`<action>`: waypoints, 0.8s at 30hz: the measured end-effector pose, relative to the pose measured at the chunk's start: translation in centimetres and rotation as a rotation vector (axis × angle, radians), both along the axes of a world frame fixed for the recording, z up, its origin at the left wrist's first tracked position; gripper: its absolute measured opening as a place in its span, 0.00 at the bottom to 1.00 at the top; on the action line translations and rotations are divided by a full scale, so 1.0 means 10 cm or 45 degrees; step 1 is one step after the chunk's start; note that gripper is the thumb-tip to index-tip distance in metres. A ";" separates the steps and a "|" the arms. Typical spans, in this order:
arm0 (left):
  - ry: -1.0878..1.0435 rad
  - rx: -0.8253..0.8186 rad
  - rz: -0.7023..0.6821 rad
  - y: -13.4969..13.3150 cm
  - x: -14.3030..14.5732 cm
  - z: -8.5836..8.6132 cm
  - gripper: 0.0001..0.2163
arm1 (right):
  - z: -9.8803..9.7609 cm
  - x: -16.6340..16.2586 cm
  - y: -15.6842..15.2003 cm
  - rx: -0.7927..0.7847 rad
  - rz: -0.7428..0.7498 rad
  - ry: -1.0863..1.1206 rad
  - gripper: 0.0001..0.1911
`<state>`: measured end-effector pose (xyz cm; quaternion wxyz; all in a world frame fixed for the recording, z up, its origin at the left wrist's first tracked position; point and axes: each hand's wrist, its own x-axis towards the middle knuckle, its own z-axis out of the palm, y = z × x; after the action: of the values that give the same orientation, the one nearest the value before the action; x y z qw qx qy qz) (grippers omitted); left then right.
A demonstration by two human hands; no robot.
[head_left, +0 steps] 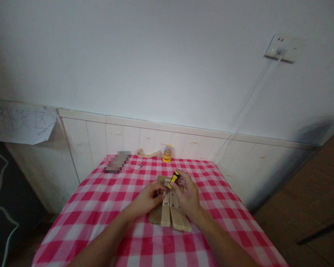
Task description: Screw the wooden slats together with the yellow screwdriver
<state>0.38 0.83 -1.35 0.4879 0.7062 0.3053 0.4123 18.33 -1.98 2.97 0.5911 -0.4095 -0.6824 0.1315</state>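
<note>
Right hand [187, 194] is gripping the yellow screwdriver [173, 179], tip angling down onto the wooden slats [171, 217] mid-worktop [100, 207]. Left hand [150, 197] is pinching something tiny at the tip, probably a screw. I'd be keeping the driver straight and pressing firmly.

Looks like a room in a home, used for a bit of hobby woodwork. Small tabletop [105, 207] under a red-and-white checked cloth [228, 222], pushed against a plain white wall [156, 55] with pale panelling [114, 139] along its lower part. Wall socket [282, 48] up on the right, a white cable [247, 100] trailing down from it. Sheet of paper [22, 124] with scribbled drawings hanging at the left. Wooden floor [308, 207] on the right. Wooden slats [169, 215], a yellow-handled screwdriver [173, 179] and a small yellow jar [167, 153] lying about rather than on any proper workbench.
</note>
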 end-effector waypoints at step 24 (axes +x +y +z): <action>0.014 -0.010 -0.002 -0.02 0.00 0.07 0.09 | -0.04 -0.01 -0.04 0.061 0.081 -0.011 0.22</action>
<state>0.42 0.60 -0.69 0.4890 0.7069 0.3091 0.4069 18.27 -2.39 2.59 0.5932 -0.3739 -0.7006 0.1322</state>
